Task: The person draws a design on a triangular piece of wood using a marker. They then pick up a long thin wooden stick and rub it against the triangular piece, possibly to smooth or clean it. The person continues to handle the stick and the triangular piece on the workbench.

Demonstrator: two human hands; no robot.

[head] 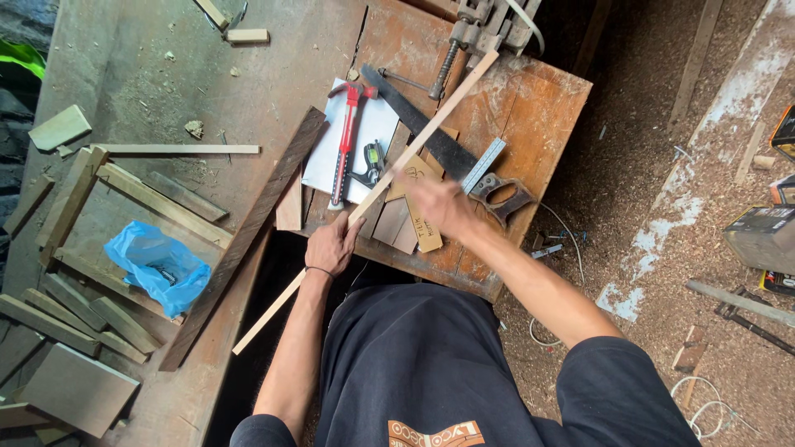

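Note:
My left hand (333, 244) grips a long thin pale wooden strip (418, 141) that runs diagonally from the vise at the top to below the bench edge. My right hand (437, 203) is blurred by motion and hovers over small wooden offcuts (414, 228) near the strip; whether it holds anything is unclear. A hand saw (447, 149) with a wooden handle lies just beyond that hand. A red-handled hammer (345, 141) rests on a white sheet (373, 124).
A metal vise (484, 25) is at the bench's far edge. A metal ruler (483, 164) lies by the saw. A dark plank (248, 236), a blue plastic bag (157, 265) and several wood scraps sit to the left. Sawdust covers the floor at right.

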